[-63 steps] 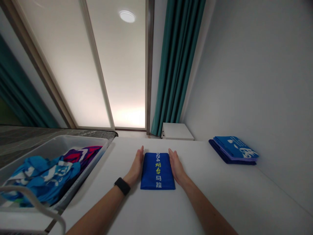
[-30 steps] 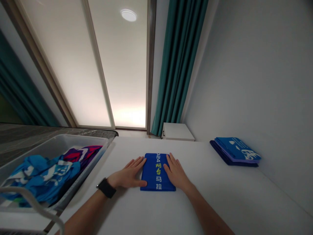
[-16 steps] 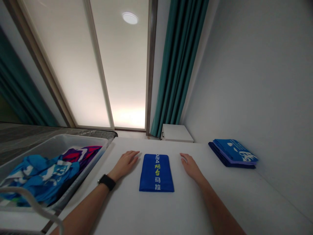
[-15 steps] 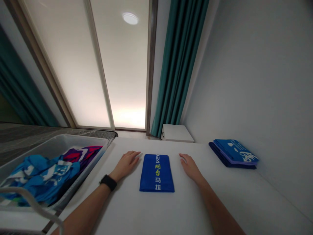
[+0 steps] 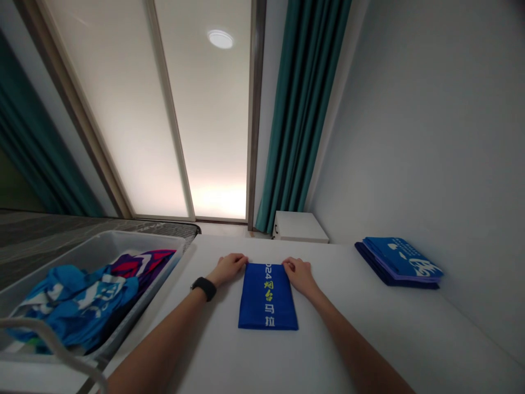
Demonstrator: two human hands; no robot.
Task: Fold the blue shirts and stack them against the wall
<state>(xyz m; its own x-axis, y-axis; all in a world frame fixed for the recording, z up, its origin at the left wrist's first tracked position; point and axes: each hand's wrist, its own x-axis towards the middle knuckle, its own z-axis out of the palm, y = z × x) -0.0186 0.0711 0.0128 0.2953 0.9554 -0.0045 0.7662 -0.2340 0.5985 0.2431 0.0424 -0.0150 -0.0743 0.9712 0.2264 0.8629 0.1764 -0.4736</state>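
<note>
A folded blue shirt (image 5: 254, 303) with white and yellow lettering lies flat on the white table (image 5: 262, 361) in front of me. My left hand (image 5: 227, 269), a black watch on its wrist, has its fingers closed on the shirt's far left corner. At the far right corner, my right hand (image 5: 300, 276) pinches the cloth between thumb and fingers. The near edge of the shirt rests on the table.
A stack of folded shirts (image 5: 400, 260) sits at the right by the wall. At the left stands a grey plastic bin (image 5: 156, 295) holding crumpled blue and purple clothes (image 5: 77, 301). A pale curved handle or tube (image 5: 61, 350) crosses the lower left. Beyond the table is a white cabinet (image 5: 301, 225).
Both hands have moved inward from beside the folded shirt and closed on its two far corners. The view has shifted slightly.
</note>
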